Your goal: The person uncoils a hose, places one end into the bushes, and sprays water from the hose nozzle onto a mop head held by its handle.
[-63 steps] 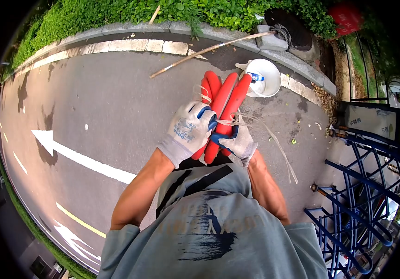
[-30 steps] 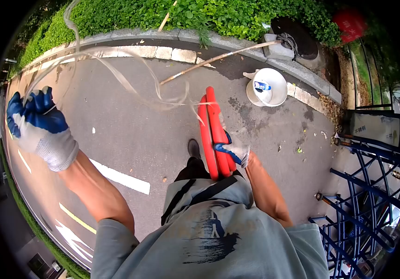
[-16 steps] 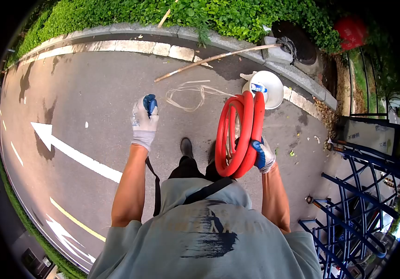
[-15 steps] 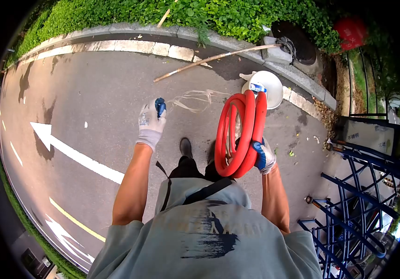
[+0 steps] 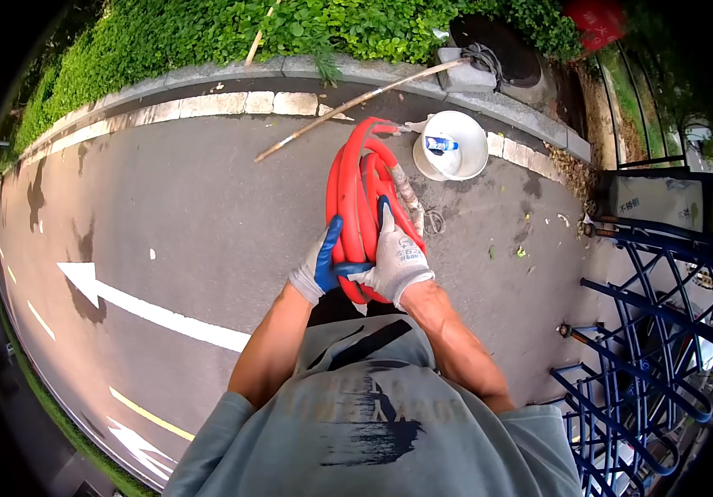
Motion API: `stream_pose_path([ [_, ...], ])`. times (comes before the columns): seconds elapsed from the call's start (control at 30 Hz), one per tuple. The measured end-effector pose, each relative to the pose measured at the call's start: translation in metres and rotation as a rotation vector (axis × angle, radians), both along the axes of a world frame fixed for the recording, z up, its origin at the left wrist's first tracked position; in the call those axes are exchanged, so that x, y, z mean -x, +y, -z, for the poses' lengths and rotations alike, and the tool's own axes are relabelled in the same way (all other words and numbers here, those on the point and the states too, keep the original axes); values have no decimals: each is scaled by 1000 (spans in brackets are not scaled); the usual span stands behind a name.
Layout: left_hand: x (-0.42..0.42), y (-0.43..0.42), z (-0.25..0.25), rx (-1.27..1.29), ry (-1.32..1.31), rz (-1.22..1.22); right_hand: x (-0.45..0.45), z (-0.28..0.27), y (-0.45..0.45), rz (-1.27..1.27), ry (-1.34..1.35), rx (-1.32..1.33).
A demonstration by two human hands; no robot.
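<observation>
A thick red hose point(image 5: 346, 186), wound into a coil, is held up in front of my body. My left hand point(image 5: 316, 263), in a white glove with blue palm, grips the coil's left side low down. On its right side, my right hand point(image 5: 395, 258), in a matching glove, is closed around the loops with the thumb pointing up. A greyish wrapped section point(image 5: 407, 197) shows along the coil's right edge. Thin pale string point(image 5: 434, 222) loops out just beyond it. Some fingertips are hidden behind the hose.
A white bucket point(image 5: 474, 134) with a blue-labelled bottle point(image 5: 441, 144) inside stands ahead to the right. A long wooden pole point(image 5: 356, 101) leans from a stone block point(image 5: 466, 78) onto the road. Blue metal barrier frames point(image 5: 646, 286) line the right; a kerb point(image 5: 199, 75) and hedge run ahead.
My left hand, which held the pale string out to the left, has come in onto the hose. My right hand has brought the coil left to the middle and turned it.
</observation>
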State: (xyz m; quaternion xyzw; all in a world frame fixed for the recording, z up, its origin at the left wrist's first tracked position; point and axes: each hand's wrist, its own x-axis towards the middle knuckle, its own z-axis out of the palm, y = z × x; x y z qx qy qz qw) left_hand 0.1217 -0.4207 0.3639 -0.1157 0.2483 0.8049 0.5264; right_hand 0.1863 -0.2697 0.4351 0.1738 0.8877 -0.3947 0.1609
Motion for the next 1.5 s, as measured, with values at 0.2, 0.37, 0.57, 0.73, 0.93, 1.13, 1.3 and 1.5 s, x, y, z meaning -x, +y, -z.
stream_pose_path([
  [0.2, -1, -7, -12, 53, 99, -69, -1, 1, 9, -39, 84, -35],
  [0.37, -12, -24, -12, 15, -46, -229, -10, 21, 10, -43, 291, 119],
  [0.57, -17, -87, -31, 109, 19, -297, -12, -21, -41, -64, 190, 213],
  [0.73, -18, -130, -33, 219, 106, -306, -13, -27, -72, -189, 205, 33],
  [0.93, -6, -122, -50, 383, 222, -353, -8, -9, -54, 43, 358, 315],
  [1.13, -1, -139, -61, 366, 204, -435, -4, 8, -6, 336, 341, 842],
  [1.3, -17, -139, -58, 245, 146, -459, -1, -4, -14, 4, 350, 666],
  [1.5, -19, -114, -57, 226, 131, -410, -6, -18, -32, -100, 216, 635],
])
